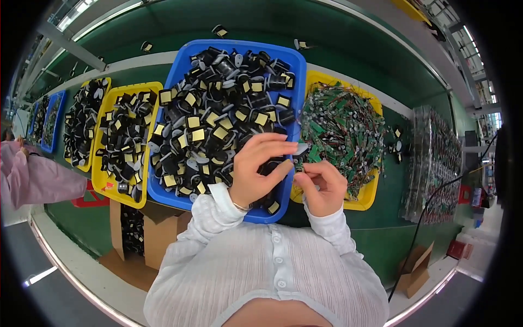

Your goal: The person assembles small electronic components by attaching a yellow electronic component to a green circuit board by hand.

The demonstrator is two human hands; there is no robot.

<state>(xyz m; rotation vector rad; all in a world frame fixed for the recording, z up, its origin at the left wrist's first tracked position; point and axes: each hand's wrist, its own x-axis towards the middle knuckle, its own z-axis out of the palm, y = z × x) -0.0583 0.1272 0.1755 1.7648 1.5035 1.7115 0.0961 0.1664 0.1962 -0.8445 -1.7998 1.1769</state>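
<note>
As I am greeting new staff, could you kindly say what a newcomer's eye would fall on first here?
Probably the large central blue tray, heaped with black parts bearing pale yellow squares. Right of it, a yellow tray is piled with green circuit boards. Near where the trays meet, the left hand and right hand are close together.

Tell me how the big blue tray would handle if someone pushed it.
The blue tray would probably feel heavy to push, since black parts are piled across it. It seems unlikely to tip, being so broad. The parts might slide or tumble if it were jerked, as they lie jumbled rather than in rows.
</note>
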